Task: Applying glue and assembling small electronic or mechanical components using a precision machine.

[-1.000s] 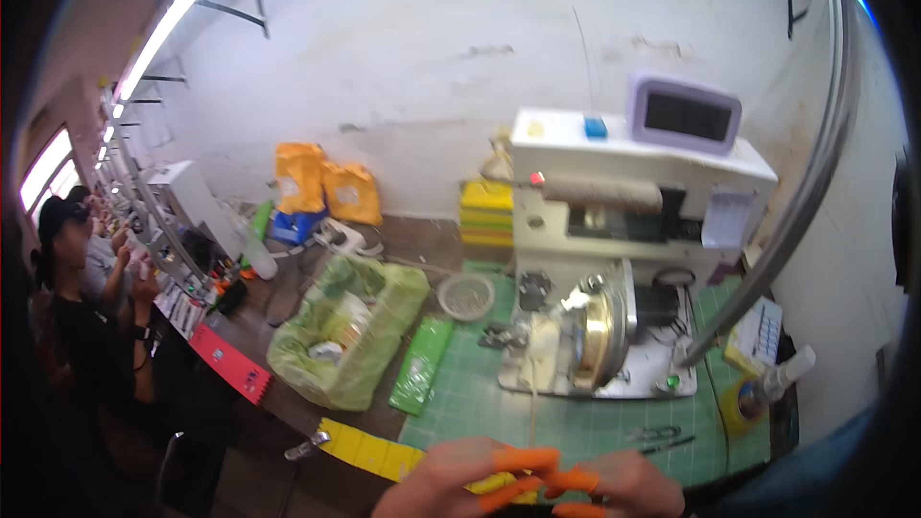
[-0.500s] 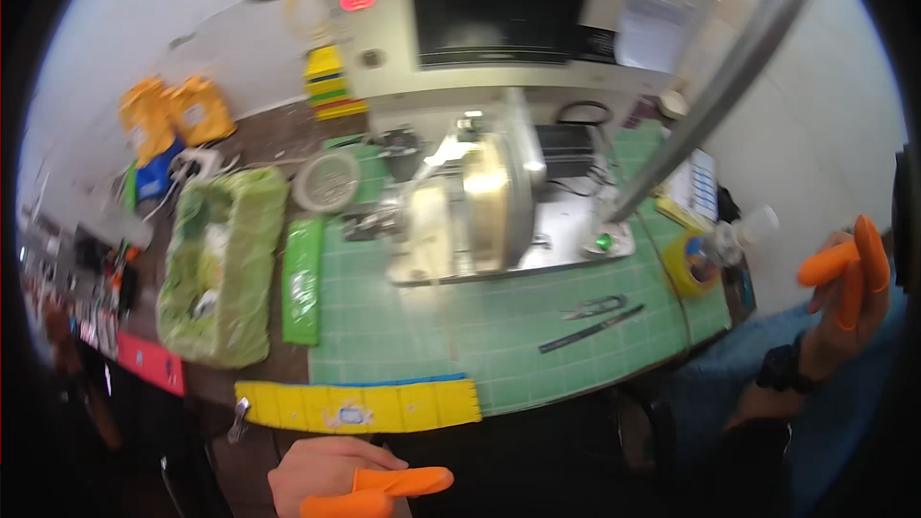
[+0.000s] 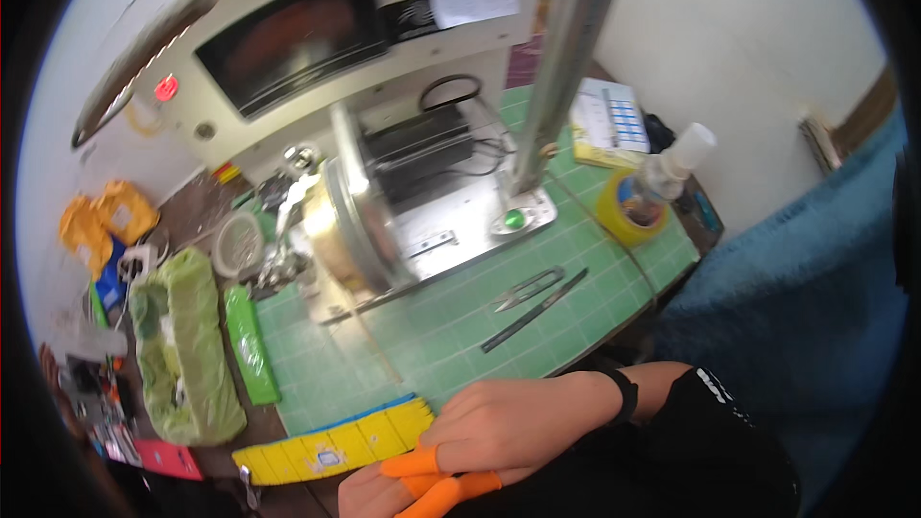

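Note:
My right hand (image 3: 518, 422), with a black band at its wrist, reaches in from the lower right and lies against my left hand (image 3: 369, 495) at the bottom edge. Orange finger cots (image 3: 413, 461) cover several fingertips where the hands meet. Fingers of both hands are bent and pressed together; whatever is between them is hidden. Just beyond them lies a yellow segmented strip (image 3: 336, 449) with a blue back edge, a metal clip (image 3: 249, 486) hanging at its left end. A pair of thread snips (image 3: 531, 290) and a thin dark tool (image 3: 534, 310) lie farther off on the green mat (image 3: 432, 350).
A machine with a round metal wheel (image 3: 336, 230) and black motor (image 3: 419, 149) stands at the back, below a dark screen (image 3: 297, 38). A grey post (image 3: 566, 58) rises beside it. Left are a green-lined bin (image 3: 197, 364) and green packet (image 3: 251, 345); right, a yellow-based bottle (image 3: 633, 206).
My right hand has come from the far right to meet my left hand, its raised fingers now bent down. My view has turned to the right.

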Available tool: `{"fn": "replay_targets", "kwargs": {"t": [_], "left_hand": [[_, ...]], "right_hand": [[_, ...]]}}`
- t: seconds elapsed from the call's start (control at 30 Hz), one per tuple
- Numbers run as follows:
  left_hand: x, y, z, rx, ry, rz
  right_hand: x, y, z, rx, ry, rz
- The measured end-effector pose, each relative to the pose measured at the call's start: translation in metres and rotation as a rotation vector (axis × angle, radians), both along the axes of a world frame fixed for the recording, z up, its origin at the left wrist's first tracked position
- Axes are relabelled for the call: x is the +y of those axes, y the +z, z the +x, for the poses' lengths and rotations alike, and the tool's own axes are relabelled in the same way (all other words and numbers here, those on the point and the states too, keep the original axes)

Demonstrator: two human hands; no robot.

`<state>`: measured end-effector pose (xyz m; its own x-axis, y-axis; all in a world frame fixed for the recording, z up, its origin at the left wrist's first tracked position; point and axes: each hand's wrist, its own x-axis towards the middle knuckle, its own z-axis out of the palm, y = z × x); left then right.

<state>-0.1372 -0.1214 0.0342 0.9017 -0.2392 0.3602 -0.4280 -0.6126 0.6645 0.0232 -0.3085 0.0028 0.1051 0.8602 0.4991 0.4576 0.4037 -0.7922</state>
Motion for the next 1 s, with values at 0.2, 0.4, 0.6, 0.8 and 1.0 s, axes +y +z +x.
{"fn": "replay_targets", "kwargs": {"t": [0.2, 0.4, 0.6, 0.8, 1.0], "left_hand": [[-0.003, -0.007, 0.011, -0.093, -0.138, -0.100], [-0.004, -0.038, -0.006, -0.088, -0.192, -0.081], [0.015, -0.014, 0.003, -0.224, -0.187, 0.017], [0.004, -0.002, -0.007, 0.112, 0.262, -0.348], [0.010, -0.004, -0.004, 0.171, 0.288, -0.640]], "right_hand": [[-0.002, 0.003, -0.003, 0.068, 0.034, -0.102], [-0.003, 0.002, -0.003, 0.134, 0.138, -0.122], [-0.001, 0.015, 0.004, 0.147, 0.097, -0.154], [-0.004, 0.010, 0.000, 0.071, -0.024, -0.090], [0.001, 0.002, -0.007, -0.121, 0.011, -0.058]]}}
